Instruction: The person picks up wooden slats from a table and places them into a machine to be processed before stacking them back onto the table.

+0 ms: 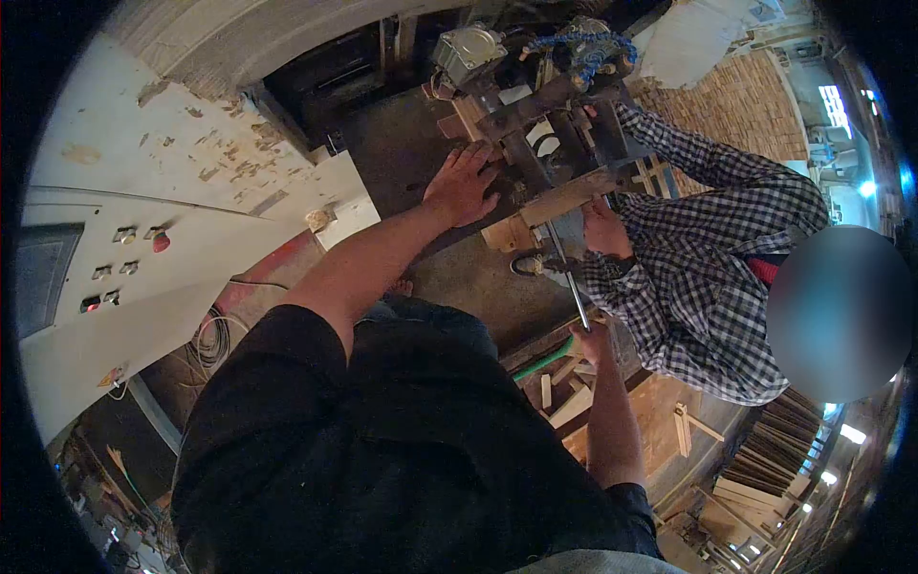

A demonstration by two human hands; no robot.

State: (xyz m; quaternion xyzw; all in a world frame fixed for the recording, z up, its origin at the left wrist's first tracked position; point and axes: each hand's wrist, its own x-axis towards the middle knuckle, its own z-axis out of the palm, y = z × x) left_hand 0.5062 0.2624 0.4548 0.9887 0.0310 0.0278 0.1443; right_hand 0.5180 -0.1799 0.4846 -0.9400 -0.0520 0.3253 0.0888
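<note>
My left hand (464, 182) lies with its fingers spread against the edge of a dark metal machine frame (540, 158). Lower right, my right hand (593, 340) is closed around the near end of a shiny metal bar (574, 287). The bar slants up towards the machine, and its far end is hidden near a wooden block (571, 198). Beside that block is the hand (605, 228) of a co-worker in a checked shirt. What that hand grips is not clear.
A white control cabinet (220, 230) with knobs and a red button stands to the left. The co-worker (708, 258) is close on the right. Wood offcuts (569, 402) lie below my right hand. Stacked wood (727, 110) rises behind. A cable coil (212, 340) hangs by the cabinet.
</note>
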